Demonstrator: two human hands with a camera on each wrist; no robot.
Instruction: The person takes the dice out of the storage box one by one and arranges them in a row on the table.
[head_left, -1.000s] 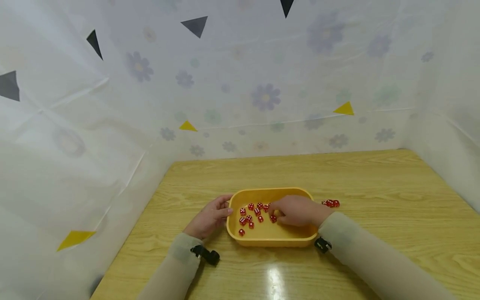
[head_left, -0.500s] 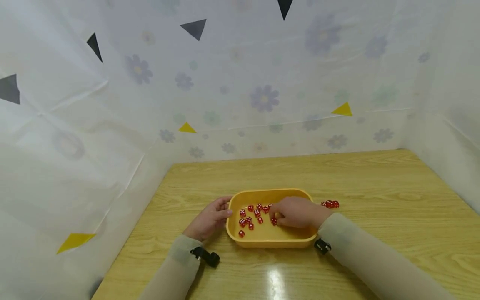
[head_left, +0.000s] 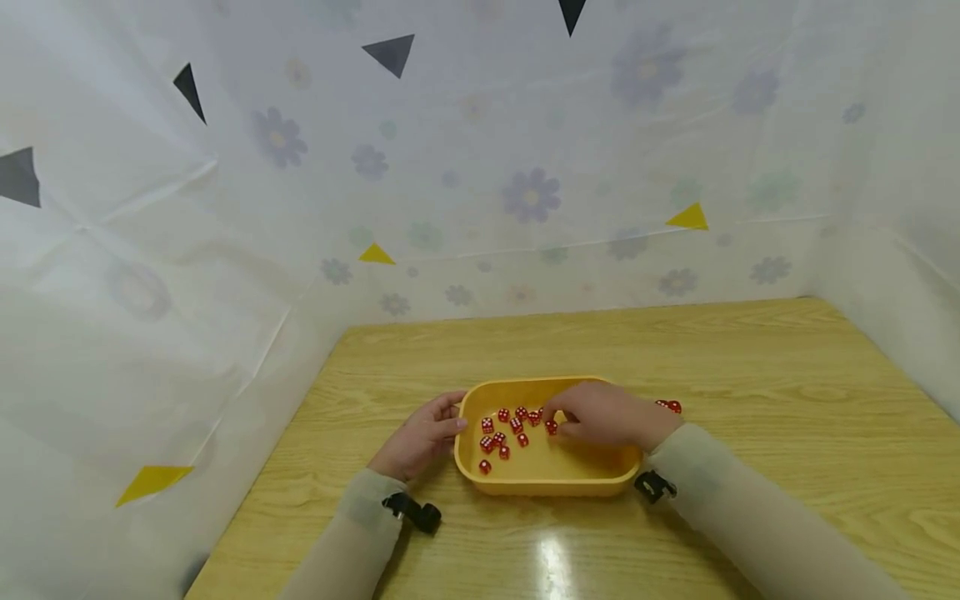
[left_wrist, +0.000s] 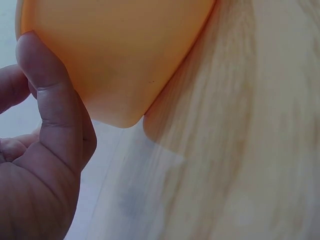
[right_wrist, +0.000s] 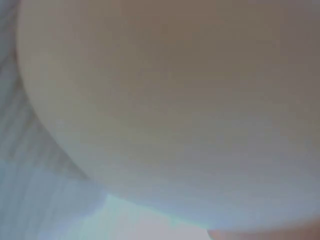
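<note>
My left hand rests against the left end of the yellow tray, which sits on the wooden table right in front of me. My thumb presses flat on the tray's outer wall, and my wrist view shows that thumb touching the orange-yellow side. My other left fingers are mostly cut off at the edge of that view, so I cannot see how they lie there. From the head view they look loose and fairly straight, holding nothing. My right hand reaches into the tray from the right side. Its fingertips pinch one red die, lifted a little above the tray floor. The hand covers most of that die, so I cannot read its dots. More red dice lie spread on the left half of the tray floor, some touching each other, one alone near the front corner. They are tiny from up here, and I cannot count their dots. A few more dice sit on the table just past the tray's right end, but my right hand hides most of that little heap. My right wrist view is only a pale blur, too close to show anything I can name. Flowered white sheets stand around the table like walls.
</note>
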